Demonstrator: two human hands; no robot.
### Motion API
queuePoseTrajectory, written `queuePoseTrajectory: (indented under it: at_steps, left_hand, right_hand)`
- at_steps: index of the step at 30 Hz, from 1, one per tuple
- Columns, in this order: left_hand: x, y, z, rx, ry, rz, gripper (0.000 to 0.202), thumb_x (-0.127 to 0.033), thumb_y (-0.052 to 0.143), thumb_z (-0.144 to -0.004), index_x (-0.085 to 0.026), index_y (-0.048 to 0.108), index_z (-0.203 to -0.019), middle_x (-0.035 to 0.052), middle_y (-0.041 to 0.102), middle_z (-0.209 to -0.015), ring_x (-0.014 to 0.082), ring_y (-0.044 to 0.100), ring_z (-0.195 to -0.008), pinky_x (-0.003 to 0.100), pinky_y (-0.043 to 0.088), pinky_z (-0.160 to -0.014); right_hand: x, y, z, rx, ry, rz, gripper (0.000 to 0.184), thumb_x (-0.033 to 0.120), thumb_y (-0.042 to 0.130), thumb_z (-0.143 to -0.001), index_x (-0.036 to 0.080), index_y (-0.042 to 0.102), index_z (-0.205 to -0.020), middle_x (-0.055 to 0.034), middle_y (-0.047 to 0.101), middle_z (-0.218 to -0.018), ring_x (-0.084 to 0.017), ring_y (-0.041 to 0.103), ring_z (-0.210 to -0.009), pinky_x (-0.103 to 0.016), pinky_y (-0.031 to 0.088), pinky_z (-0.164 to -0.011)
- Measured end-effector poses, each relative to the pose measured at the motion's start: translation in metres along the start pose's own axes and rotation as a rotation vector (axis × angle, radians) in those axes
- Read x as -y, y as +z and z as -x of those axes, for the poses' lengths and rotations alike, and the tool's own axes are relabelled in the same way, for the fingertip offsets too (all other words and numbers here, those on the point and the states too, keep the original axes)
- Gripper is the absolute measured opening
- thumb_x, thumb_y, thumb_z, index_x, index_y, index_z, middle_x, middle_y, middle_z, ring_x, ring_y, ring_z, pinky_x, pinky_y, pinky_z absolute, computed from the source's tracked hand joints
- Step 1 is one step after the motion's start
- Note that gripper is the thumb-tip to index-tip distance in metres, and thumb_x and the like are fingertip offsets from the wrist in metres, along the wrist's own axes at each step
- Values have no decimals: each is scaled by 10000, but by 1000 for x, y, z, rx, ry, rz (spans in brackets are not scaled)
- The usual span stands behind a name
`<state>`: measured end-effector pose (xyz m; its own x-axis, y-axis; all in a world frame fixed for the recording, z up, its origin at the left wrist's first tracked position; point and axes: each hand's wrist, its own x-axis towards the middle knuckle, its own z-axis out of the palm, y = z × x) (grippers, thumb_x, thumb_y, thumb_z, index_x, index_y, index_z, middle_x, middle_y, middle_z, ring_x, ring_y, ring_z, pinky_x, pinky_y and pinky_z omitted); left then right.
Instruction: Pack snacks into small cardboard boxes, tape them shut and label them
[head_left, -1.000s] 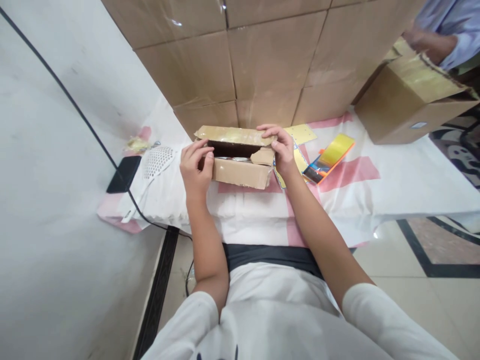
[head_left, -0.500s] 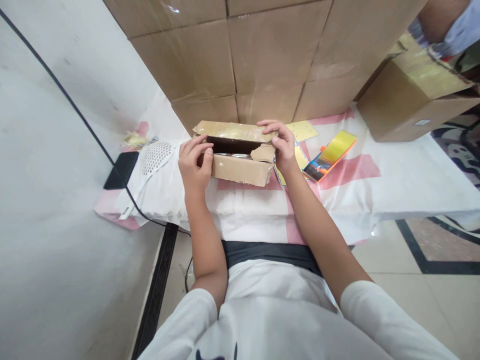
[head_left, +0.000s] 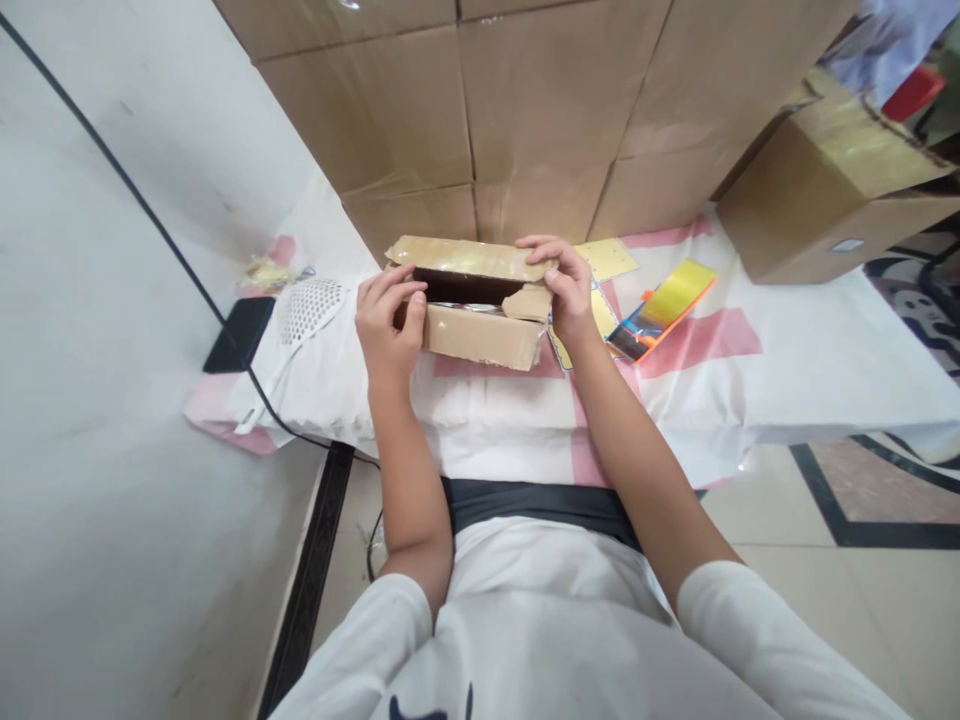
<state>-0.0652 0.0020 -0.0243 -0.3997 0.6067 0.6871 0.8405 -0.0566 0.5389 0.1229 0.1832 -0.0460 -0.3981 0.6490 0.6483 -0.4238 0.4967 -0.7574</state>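
A small brown cardboard box (head_left: 480, 338) lies on the white and pink tablecloth (head_left: 720, 385) in front of me, its taped top flaps partly apart over a dark gap. My left hand (head_left: 388, 322) grips the box's left end, fingers curled over the edge. At the right end, my right hand (head_left: 568, 285) pinches the far top flap, beside a torn flap piece (head_left: 529, 302). Something shiny shows inside the gap, too hidden to name.
A wall of large cartons (head_left: 540, 110) stands behind the box. An open carton (head_left: 825, 190) sits at the right. A yellow and orange packet (head_left: 664, 305) and yellow cards (head_left: 607, 260) lie right of my hand. A white perforated spatula (head_left: 300, 325), black pad (head_left: 240, 333) and cable (head_left: 150, 215) lie left.
My hands stay on the box in nearly the same grip. The other person's arm at the top right has moved out of view.
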Motion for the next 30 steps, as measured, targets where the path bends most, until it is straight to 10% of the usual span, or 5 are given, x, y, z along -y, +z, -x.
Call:
queuePoseTrajectory:
  at_steps: [30]
  left_hand:
    - [1,1,1,-18,23,13,241,-364,518,-1022,-263,737,-1029,55,712,-1280,270,582,-1254,501,421,-1145]
  right_hand:
    - [0,0,0,-6,0,0,517,793,642,-785,293,680,-912,-35,715,-1173,-339,630,-1209,-584,439,-1119]
